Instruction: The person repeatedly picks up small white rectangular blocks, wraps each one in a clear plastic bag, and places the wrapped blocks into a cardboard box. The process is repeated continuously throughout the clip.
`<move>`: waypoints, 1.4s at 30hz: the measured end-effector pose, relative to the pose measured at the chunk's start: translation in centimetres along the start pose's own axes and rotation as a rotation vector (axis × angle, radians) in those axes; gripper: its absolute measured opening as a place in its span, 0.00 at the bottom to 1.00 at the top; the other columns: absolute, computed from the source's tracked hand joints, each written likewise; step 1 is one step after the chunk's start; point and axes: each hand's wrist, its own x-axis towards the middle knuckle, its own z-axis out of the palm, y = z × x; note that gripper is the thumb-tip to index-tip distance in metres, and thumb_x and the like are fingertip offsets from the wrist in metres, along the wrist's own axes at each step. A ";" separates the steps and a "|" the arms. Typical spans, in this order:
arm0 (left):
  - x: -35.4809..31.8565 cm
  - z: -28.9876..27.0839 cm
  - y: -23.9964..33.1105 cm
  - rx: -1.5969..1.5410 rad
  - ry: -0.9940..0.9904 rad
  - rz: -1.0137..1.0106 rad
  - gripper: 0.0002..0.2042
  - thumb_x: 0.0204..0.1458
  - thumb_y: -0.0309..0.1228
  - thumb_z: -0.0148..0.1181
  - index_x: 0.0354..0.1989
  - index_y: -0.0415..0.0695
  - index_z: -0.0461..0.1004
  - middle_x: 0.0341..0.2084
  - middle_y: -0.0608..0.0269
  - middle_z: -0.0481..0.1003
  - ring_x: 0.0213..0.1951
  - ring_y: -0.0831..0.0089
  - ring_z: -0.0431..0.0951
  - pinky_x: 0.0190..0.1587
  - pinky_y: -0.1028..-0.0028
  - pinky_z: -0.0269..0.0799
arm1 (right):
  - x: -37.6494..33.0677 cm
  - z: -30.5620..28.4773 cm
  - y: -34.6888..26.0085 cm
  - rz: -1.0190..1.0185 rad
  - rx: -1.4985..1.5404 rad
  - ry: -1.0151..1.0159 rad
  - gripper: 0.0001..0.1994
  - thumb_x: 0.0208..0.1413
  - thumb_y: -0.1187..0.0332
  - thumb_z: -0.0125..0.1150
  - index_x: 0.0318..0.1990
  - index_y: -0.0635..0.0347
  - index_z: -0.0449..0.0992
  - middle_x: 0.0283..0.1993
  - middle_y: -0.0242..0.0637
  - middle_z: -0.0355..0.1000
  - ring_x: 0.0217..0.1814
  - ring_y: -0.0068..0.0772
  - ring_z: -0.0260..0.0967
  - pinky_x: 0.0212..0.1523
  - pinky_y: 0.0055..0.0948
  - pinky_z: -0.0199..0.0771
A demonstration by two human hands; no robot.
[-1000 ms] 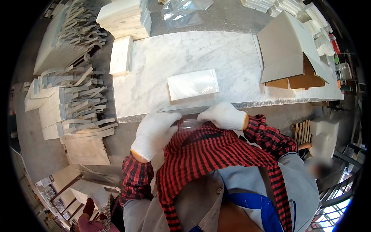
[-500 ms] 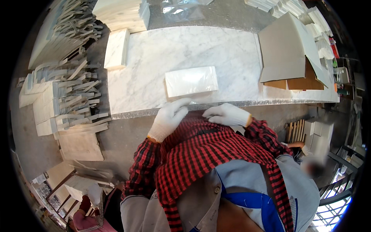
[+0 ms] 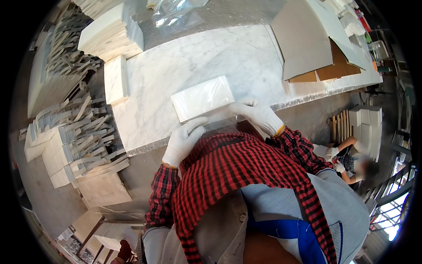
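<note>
A white rectangular block in clear shiny plastic wrap (image 3: 203, 99) lies at a slant near the front edge of the marble-patterned table (image 3: 154, 83). My left hand (image 3: 183, 141), in a white knit glove, is just below the package's lower left side, its fingers stretched out and thumb apart. At the lower right corner of the package is my right hand (image 3: 260, 115), gloved the same way, fingers extended and touching or nearly touching the wrap. Loose clear film seems to lie between the hands; its exact edge is hard to make out.
A small white stack (image 3: 116, 81) stands at the table's left end, beside a taller stack (image 3: 107, 33). An open cardboard box (image 3: 307, 42) occupies the right end. Clear plastic bags (image 3: 176, 17) lie beyond the table. Strip-like bundles (image 3: 83, 127) fill the left; a co-worker (image 3: 347, 160) is at right.
My right hand has moved up to the package's right corner, and my left hand has dropped slightly. The view has turned, so the table and package now appear tilted.
</note>
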 end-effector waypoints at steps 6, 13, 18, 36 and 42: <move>0.2 0.5 -0.6 -0.045 0.016 0.022 0.16 0.63 0.29 0.58 0.56 0.37 0.80 0.43 0.55 0.86 0.45 0.71 0.84 0.53 0.73 0.77 | 0.1 -0.5 1.7 -0.111 -0.066 0.089 0.12 0.64 0.63 0.66 0.39 0.66 0.85 0.37 0.29 0.81 0.39 0.19 0.74 0.42 0.24 0.74; 0.0 0.5 -0.8 -0.261 0.026 -0.170 0.17 0.65 0.30 0.58 0.58 0.35 0.79 0.40 0.57 0.86 0.42 0.75 0.84 0.49 0.75 0.78 | 1.4 -0.5 2.1 -0.252 -0.504 0.190 0.12 0.58 0.58 0.69 0.34 0.59 0.85 0.33 0.35 0.81 0.33 0.27 0.77 0.37 0.30 0.75; -0.1 0.1 0.6 -0.117 0.081 -0.154 0.17 0.66 0.34 0.58 0.54 0.34 0.80 0.38 0.59 0.86 0.41 0.77 0.83 0.48 0.78 0.76 | 1.9 -0.1 0.3 -0.099 -0.777 0.144 0.14 0.56 0.54 0.66 0.29 0.55 0.84 0.26 0.37 0.78 0.28 0.32 0.76 0.33 0.34 0.74; 5.3 -3.0 7.5 0.866 0.270 0.500 0.27 0.46 0.45 0.72 0.58 0.58 0.78 0.55 0.62 0.76 0.58 0.57 0.73 0.59 0.55 0.71 | 5.2 0.3 -5.8 0.065 -1.259 -0.226 0.23 0.57 0.42 0.67 0.48 0.50 0.87 0.43 0.46 0.84 0.43 0.44 0.83 0.46 0.42 0.79; 7.5 -1.5 3.7 0.745 0.424 0.639 0.16 0.50 0.41 0.64 0.49 0.61 0.80 0.42 0.66 0.75 0.47 0.62 0.75 0.52 0.59 0.71 | 7.5 -2.8 -11.7 -0.094 -1.713 -0.445 0.20 0.52 0.45 0.69 0.44 0.47 0.88 0.37 0.46 0.82 0.42 0.51 0.81 0.44 0.43 0.79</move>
